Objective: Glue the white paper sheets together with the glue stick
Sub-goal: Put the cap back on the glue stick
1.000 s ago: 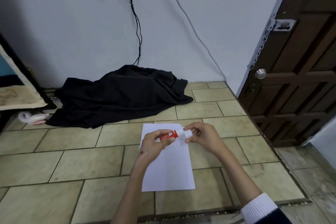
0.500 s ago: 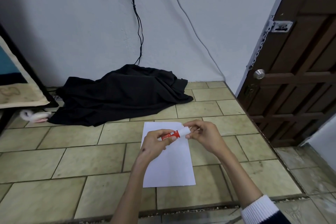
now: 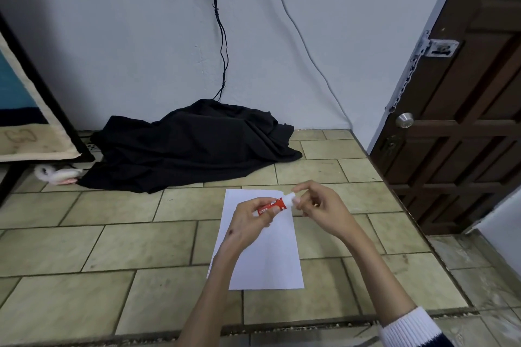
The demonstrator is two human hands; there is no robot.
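Red glue stick (image 3: 272, 206) with white cap, tilted toward 2 o'clock above white paper (image 3: 270, 256). Gripped by left hand (image 3: 248, 220); cap pinched by right hand (image 3: 318, 205).

Red glue stick (image 3: 272, 205) with white end, tilted, above white paper sheets (image 3: 267, 256) flat on tiles

A crumpled black cloth (image 3: 194, 144) lies on beige floor tiles (image 3: 84, 248) against a pale grey wall (image 3: 127, 36), beside a dark brown panelled wooden door (image 3: 473, 121).
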